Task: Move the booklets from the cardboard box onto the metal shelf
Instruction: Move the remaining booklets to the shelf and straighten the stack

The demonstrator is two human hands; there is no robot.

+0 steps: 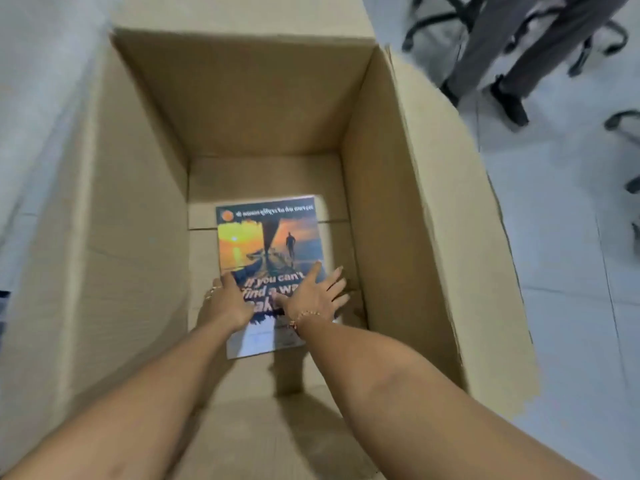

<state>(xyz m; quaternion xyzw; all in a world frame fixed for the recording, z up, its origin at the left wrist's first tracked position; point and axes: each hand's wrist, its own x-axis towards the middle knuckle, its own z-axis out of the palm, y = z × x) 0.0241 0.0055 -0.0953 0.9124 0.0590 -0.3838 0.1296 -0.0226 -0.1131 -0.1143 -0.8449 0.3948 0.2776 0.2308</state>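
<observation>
A booklet with a sunset picture and white lettering on its cover lies flat on the floor of a large open cardboard box. Both my arms reach down into the box. My left hand rests at the booklet's left edge with its thumb on the cover and its fingers curled at the side. My right hand lies over the lower right of the cover with its fingers spread apart. Whether more booklets lie under the top one I cannot tell. The metal shelf is out of view.
The box's tall walls and open flaps surround my arms. A pale tiled floor lies to the right. At the top right a person's grey trouser legs and dark shoes stand among black chair bases.
</observation>
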